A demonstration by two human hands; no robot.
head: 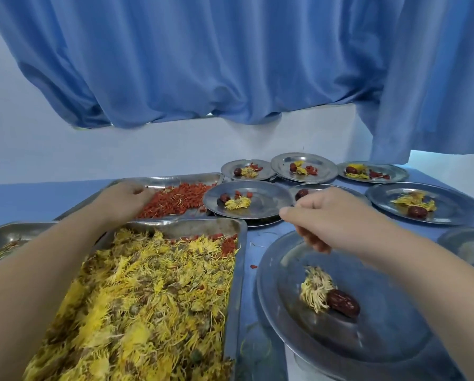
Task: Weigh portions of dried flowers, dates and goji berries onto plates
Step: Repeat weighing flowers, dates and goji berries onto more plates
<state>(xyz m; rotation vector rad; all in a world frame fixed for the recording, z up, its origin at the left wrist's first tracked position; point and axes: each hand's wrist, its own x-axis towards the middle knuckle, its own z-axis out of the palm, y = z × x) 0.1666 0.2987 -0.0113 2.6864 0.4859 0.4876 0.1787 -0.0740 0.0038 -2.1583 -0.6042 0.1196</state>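
Goji berries [175,200] lie under the left hand [120,199], whose fingers [140,191] curl into the pile; what they hold I cannot tell. I would pinch only few, then drop them beside the date [343,303] below the half-curled right hand [326,215].

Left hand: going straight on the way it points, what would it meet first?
Most likely the goji berries in the far tray: the left hand is at the heap's left edge, fingers aimed into it. Whether they touch the berries yet is unclear.

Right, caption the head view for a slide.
Left hand in the goji berry tray, right hand over a plate holding a dried flower and a date.
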